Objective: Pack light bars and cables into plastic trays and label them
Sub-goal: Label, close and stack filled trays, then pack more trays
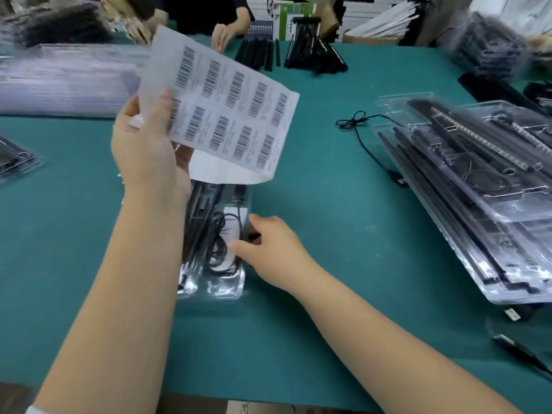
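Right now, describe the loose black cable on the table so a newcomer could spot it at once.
Start at the green table mat and look to the stack of clear plastic trays filled with black light bars on the right. Just left of that stack lies the thin black USB cable, one end tied in a small bow-like loop. Unlike the other cables, it lies bare on the mat, outside any tray.

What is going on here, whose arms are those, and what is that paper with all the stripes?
There is one picture, from a camera worn on a person's head, so the arms are that person's own. The left hand holds up a sheet of barcode stickers. The right hand touches a clear plastic tray on the green table; a coiled black cable and black bars lie in it. More filled trays are stacked at the right, beside a loose cable. Across the table, another person's hand sorts black bars.
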A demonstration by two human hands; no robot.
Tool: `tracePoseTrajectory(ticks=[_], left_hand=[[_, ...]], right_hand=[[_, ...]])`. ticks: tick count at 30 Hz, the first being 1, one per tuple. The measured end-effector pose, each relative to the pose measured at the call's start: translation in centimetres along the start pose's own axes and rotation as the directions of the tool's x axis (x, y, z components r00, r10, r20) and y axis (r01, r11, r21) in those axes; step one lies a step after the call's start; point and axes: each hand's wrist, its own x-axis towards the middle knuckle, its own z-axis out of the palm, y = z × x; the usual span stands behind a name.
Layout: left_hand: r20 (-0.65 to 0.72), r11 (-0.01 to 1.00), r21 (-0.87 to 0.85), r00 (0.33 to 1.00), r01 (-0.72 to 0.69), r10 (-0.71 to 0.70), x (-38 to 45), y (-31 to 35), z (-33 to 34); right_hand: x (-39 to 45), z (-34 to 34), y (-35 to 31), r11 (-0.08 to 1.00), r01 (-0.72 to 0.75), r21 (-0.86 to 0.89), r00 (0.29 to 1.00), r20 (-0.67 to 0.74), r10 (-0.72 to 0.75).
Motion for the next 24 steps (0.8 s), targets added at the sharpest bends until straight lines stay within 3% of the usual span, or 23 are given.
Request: tracePoseTrajectory(ticks=[1,3,6,9,11,13,15,16,17,18,20,21,24], left_hand=[[0.020,1.000,0.018,1.000,0.023,-0.023,-0.3,-0.2,-0.1],[0.048,0.988,0.146,0.997,0.058,-0.066,-0.7,-0.5,-0.3],[0.103,0.908,0.417,0.991,0.038,-0.088,-1.0,-0.7,-0.6],[0.125,0.769,0.639,0.989,-0.023,-0.074,-1.7,-1.2,-0.6],[0.183,0.620,0.783,0.971,-0.049,-0.155,-2.1,-1.3,-0.8],[0.196,0.402,0.912,0.947,-0.080,-0.255,-3.4,-1.1,-1.3],[0.206,0.146,0.973,0.956,-0.178,-0.210,-5.6,-0.8,-2.3],[0.230,0.110,0.971,0.957,-0.213,-0.179,-7.0,-0.6,-2.6],[0.247,0.160,0.963,0.947,-0.217,-0.205,-8.3,-0.4,-2.7],[0.252,0.275,0.946,0.925,-0.173,-0.286,-9.5,-0.4,-2.4],[0.247,0.469,0.883,0.857,-0.008,-0.452,-10.8,-1.1,-1.9],[0.238,0.511,0.858,0.850,0.043,-0.471,-11.1,-1.7,-1.8],[0.210,0.528,0.849,0.933,-0.025,-0.294,-10.5,-2.6,-1.9]], right_hand=[[-0.1,-0.2,0.2,0.999,-0.020,0.038,1.000,0.017,0.020],[-0.6,-1.2,0.4,0.958,-0.063,0.281,0.996,-0.047,0.080],[-1.3,-4.0,1.1,0.836,0.070,0.545,0.983,-0.182,0.037],[-2.2,-6.2,1.3,0.795,0.071,0.602,0.997,-0.019,-0.075],[-2.5,-6.7,1.3,0.689,-0.018,0.724,0.999,-0.019,0.046],[-2.5,-6.8,1.7,0.586,-0.070,0.807,0.958,-0.110,0.264],[-2.5,-6.9,2.1,0.523,-0.069,0.849,0.903,-0.170,0.394],[-2.6,-6.9,2.1,0.485,-0.047,0.873,0.889,-0.184,0.419],[-2.7,-6.9,2.1,0.449,-0.014,0.893,0.883,-0.199,0.425],[-2.9,-6.6,2.1,0.424,0.011,0.906,0.886,-0.205,0.415],[-3.3,-5.7,1.7,0.402,0.008,0.915,0.916,-0.168,0.365],[-3.6,-5.0,1.4,0.414,-0.020,0.910,0.937,-0.128,0.326],[-4.7,-4.0,1.0,0.559,-0.151,0.816,0.968,0.007,0.252]])
